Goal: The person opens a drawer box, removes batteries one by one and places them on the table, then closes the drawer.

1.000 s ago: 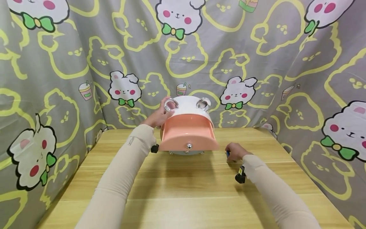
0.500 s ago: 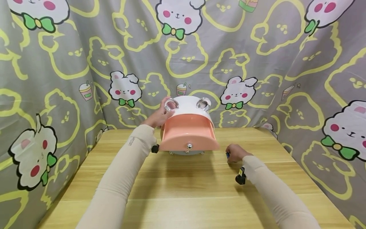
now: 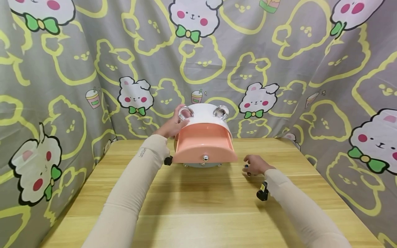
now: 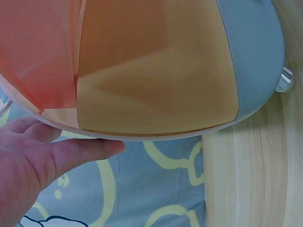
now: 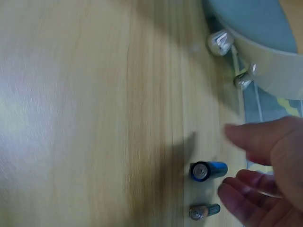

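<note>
A small white drawer box (image 3: 201, 114) with silver ring ears stands on the table, its coral top drawer (image 3: 204, 153) pulled out. My left hand (image 3: 173, 125) holds the box's upper left side by the ear; in the left wrist view a straight digit (image 4: 94, 150) lies along the shell edge. My right hand (image 3: 257, 165) is right of the box, thumb and fingers parted. In the right wrist view a blue-and-black battery (image 5: 208, 170) stands close in front of its fingertips, and a smaller, green-and-copper battery (image 5: 204, 211) stands beside it.
Below the coral drawer are a yellow drawer (image 4: 156, 71) and a grey-blue one (image 4: 255, 56), both in place. Silver feet (image 5: 220, 42) carry the box on the wooden table (image 3: 198, 203). A patterned curtain (image 3: 204, 62) hangs close behind and at both sides.
My right hand has let go of the blue battery and its fingers have spread, bringing both batteries into sight. My left hand and the drawer box have stayed put.
</note>
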A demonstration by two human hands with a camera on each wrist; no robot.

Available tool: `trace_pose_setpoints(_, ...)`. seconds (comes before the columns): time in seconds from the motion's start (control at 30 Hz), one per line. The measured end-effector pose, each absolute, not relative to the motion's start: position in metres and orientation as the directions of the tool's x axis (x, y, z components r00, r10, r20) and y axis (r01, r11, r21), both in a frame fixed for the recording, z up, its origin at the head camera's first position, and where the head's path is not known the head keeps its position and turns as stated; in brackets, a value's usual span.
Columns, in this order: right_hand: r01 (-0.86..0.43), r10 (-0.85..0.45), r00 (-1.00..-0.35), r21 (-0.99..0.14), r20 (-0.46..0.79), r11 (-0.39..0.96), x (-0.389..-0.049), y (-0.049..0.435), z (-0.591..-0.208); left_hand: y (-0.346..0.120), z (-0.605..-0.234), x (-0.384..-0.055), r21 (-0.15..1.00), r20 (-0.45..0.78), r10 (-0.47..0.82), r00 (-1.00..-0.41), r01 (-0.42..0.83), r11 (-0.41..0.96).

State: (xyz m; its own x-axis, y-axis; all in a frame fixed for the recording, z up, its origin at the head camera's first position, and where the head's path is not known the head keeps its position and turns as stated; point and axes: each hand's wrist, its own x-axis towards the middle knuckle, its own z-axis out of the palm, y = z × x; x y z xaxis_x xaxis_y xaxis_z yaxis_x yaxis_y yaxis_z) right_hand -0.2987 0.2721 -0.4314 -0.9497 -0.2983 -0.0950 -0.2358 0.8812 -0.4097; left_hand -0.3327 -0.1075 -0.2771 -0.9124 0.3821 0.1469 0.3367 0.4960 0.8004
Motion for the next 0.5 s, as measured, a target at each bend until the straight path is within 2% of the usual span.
trace_pose_setpoints(0.13, -0.258, -0.31, -0.95, -0.492, -0.027, 0.832, -0.292, 0.271, -0.43, -0.107, -0.273, -0.329, 0.815, 0.126, 0.387, -0.913, 0.318, 0.485)
trace_pose_setpoints(0.33, -0.302, -0.323, -0.944, -0.558, 0.064, 0.773, -0.283, 0.264, -0.425, -0.111, -0.291, -0.348, 0.808, 0.157, 0.389, -0.908, 0.345, 0.478)
trace_pose_setpoints(0.5, -0.319, -0.358, -0.93, -0.673, 0.086, 0.668, -0.272, 0.253, -0.418, -0.111, -0.289, -0.349, 0.787, 0.165, 0.382, -0.909, 0.355, 0.505)
